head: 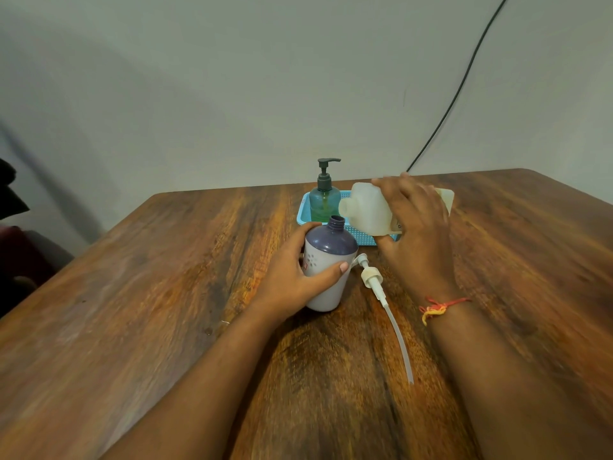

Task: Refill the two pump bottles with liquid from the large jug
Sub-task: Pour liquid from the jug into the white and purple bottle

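Observation:
A white bottle with a dark purple shoulder (326, 260) stands upright on the wooden table (166, 293), its neck uncapped. My left hand (298, 277) is wrapped around its side. My right hand (418, 227) holds the translucent white jug (368, 207) tipped on its side, spout pointing left just above and right of the bottle's neck. No liquid shows at the spout. The bottle's white pump head with its long tube (381, 293) lies on the table to the right. A green pump bottle with a dark pump (325, 197) stands in a blue basket (303, 210).
The blue basket sits behind the white bottle, near the table's far edge by the wall. A black cable (464, 81) runs down the wall at the back right. Dark objects (13, 227) lie off the table's left side.

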`<action>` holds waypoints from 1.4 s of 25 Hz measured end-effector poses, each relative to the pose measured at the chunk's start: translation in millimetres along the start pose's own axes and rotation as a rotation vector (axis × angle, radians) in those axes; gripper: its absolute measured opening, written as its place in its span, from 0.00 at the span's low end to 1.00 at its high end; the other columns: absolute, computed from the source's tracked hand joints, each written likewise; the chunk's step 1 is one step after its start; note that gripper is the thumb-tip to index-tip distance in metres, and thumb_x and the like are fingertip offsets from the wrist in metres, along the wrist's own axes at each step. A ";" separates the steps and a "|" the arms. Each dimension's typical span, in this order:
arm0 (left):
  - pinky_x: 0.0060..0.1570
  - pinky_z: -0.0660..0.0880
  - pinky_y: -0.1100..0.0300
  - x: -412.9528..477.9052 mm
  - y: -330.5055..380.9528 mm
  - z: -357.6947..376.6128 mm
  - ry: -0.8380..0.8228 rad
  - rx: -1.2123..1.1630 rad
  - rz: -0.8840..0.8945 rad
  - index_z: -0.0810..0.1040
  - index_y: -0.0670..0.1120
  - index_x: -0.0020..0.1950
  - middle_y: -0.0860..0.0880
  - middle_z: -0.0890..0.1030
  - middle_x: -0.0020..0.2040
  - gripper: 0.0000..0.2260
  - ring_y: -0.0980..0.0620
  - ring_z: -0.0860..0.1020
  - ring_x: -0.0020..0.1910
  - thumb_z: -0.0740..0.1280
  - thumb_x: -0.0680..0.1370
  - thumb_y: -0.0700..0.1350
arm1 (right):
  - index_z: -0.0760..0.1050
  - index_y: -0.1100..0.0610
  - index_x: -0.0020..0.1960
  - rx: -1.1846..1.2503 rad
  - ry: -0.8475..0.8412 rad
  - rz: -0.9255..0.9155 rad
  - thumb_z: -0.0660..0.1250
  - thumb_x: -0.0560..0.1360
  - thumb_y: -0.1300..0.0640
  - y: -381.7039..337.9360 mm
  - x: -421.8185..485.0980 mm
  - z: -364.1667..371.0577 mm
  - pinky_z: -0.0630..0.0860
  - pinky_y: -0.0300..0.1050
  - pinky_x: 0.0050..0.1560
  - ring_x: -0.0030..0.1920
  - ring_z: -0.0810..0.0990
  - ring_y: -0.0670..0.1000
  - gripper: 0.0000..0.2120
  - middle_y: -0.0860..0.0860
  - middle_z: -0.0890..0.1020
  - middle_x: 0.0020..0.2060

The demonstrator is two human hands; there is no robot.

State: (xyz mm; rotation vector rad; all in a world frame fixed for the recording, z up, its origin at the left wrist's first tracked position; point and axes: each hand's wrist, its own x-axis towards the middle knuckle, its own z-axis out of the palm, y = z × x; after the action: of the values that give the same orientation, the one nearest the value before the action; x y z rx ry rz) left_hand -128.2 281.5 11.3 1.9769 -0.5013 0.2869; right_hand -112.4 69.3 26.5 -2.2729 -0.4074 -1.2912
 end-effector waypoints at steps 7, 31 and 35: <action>0.49 0.72 0.77 0.6 -0.1 0.0 -0.008 0.007 -0.012 0.66 0.59 0.70 0.67 0.74 0.59 0.29 0.76 0.73 0.56 0.76 0.73 0.49 | 0.70 0.51 0.73 -0.055 0.017 -0.040 0.75 0.66 0.73 -2.0 3.9 -1.7 0.55 0.61 0.79 0.79 0.61 0.56 0.40 0.53 0.71 0.74; 0.49 0.72 0.77 -0.4 3.2 -0.8 -0.006 0.008 0.018 0.67 0.58 0.69 0.65 0.75 0.58 0.29 0.74 0.74 0.56 0.76 0.73 0.49 | 0.70 0.52 0.74 -0.082 -0.007 -0.057 0.73 0.66 0.75 -6.6 6.4 -7.1 0.54 0.64 0.79 0.80 0.60 0.59 0.41 0.54 0.70 0.76; 0.49 0.73 0.76 -1.3 5.1 -1.4 -0.009 0.001 0.022 0.67 0.60 0.68 0.65 0.75 0.58 0.28 0.74 0.74 0.55 0.76 0.74 0.48 | 0.70 0.52 0.74 -0.079 -0.015 -0.064 0.72 0.66 0.76 -7.7 6.8 -7.9 0.52 0.63 0.80 0.81 0.58 0.58 0.41 0.54 0.69 0.77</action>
State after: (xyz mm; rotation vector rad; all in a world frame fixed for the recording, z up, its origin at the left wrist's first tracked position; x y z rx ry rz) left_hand -131.7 281.1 15.5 1.9758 -0.5286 0.2926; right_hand -118.3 71.6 37.8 -2.3537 -0.4455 -1.3449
